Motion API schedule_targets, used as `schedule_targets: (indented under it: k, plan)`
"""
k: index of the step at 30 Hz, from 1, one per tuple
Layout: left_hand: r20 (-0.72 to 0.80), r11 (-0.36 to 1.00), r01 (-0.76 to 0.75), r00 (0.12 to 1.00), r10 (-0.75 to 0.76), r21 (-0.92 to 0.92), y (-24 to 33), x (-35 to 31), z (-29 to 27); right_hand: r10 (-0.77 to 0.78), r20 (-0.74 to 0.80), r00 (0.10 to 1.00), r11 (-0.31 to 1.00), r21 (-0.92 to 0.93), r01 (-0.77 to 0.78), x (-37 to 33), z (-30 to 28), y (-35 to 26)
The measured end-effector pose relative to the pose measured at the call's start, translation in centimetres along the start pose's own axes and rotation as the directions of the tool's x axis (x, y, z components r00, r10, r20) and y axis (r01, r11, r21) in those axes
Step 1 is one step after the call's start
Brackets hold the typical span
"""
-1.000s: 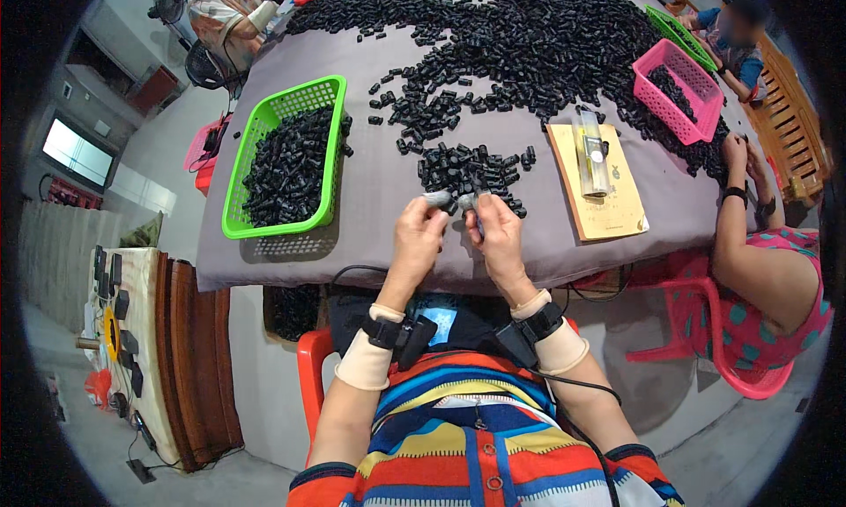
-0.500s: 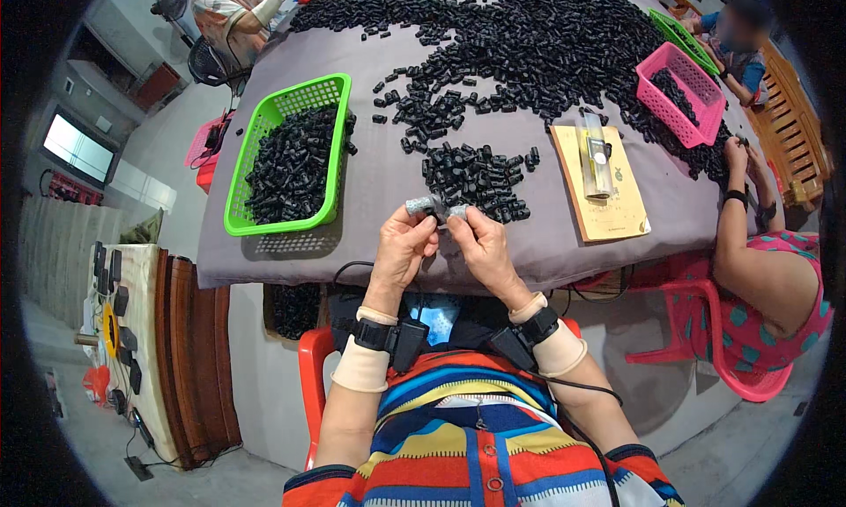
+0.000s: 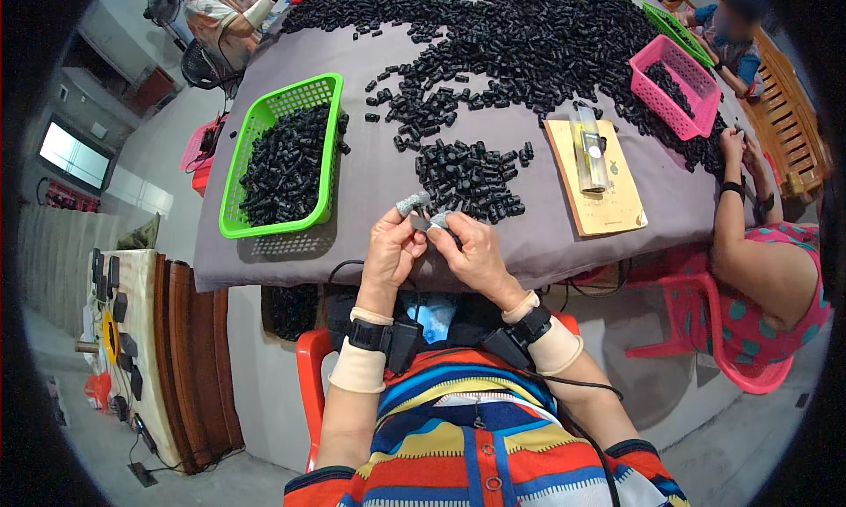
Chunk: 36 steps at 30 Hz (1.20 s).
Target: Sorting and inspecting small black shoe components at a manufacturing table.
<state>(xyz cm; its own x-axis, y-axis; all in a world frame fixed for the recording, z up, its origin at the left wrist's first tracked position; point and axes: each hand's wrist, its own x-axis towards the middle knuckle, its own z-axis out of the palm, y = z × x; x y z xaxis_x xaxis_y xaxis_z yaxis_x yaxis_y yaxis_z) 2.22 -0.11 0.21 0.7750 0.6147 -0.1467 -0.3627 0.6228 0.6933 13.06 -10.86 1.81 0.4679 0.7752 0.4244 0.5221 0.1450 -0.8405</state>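
My left hand (image 3: 390, 245) and my right hand (image 3: 469, 250) meet just above the table's near edge, fingers pinched closed. Grey wrapping covers a finger of each hand. Between the fingertips shows a small flat greyish piece (image 3: 421, 223); its kind, and which hand grips it, I cannot make out. Just beyond my hands lies a small heap of short black cylindrical parts (image 3: 471, 177). To the left stands a green plastic basket (image 3: 328, 185), filled with similar black parts (image 3: 286, 168).
A yellowish booklet (image 3: 617, 212) with a clear plastic case (image 3: 590, 155) on it lies to the right. A large black pile (image 3: 529, 40) covers the far table. Beyond the booklet stands a pink basket (image 3: 656, 102). Other people sit at the right and far left.
My hands have shifted slightly left and my fingers have turned. The flat greyish piece now shows between them, where a dark piece showed before. The view has moved a little.
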Motion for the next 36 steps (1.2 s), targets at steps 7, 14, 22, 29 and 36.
schedule_targets:
  k: [7,14,22,29,36]
  plan:
    - [0.011,1.000,0.015,1.000,-0.015,0.010,0.0,0.2,-0.4,-0.034,0.004,0.999,0.997,-0.063,0.034,0.0,0.1,-0.1]
    - [0.031,0.999,0.045,0.999,-0.045,-0.011,0.1,0.3,-0.3,-0.057,-0.032,0.998,0.994,-0.091,0.053,0.0,0.3,0.1]
    - [0.012,0.999,0.038,0.999,-0.038,0.005,0.1,0.4,-0.3,-0.069,-0.041,0.997,0.992,-0.108,0.064,0.1,0.8,0.3]
    - [0.020,0.999,0.051,0.998,-0.052,0.014,0.3,0.3,-0.2,-0.083,-0.069,0.994,0.985,-0.159,0.071,0.1,1.1,0.0]
    - [0.019,0.999,0.052,0.998,-0.052,0.013,0.4,0.4,-0.3,-0.085,-0.077,0.993,0.976,-0.209,0.067,0.0,1.4,-0.1]
